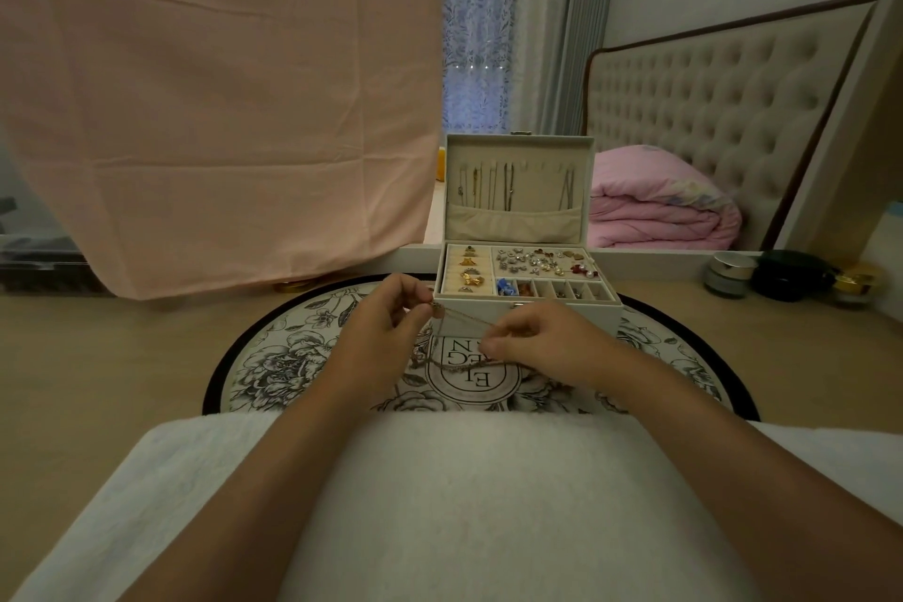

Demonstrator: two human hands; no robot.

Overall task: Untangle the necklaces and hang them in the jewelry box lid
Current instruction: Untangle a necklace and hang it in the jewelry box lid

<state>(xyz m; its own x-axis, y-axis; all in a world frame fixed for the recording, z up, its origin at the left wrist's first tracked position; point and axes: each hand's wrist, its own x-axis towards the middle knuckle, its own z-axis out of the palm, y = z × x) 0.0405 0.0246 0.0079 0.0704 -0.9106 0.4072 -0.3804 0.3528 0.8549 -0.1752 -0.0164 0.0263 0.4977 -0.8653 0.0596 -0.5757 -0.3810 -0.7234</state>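
A thin gold necklace chain (464, 318) stretches between my two hands just in front of the open jewelry box (527, 303). My left hand (386, 323) pinches the end with a small round pendant. My right hand (542, 340) pinches the chain lower down, and a tangled loop hangs under it onto the mat. The box lid (520, 188) stands upright behind, with several necklaces hanging from its hooks above a fabric pocket. Rings and earrings fill the tray compartments.
The box sits on a round floral mat (273, 357) on a wooden tabletop. Small cosmetic jars (782, 276) stand at the right. A pink cloth (215, 103) hangs at the left; a mirror behind shows a bed. A white towel (440, 504) covers my lap.
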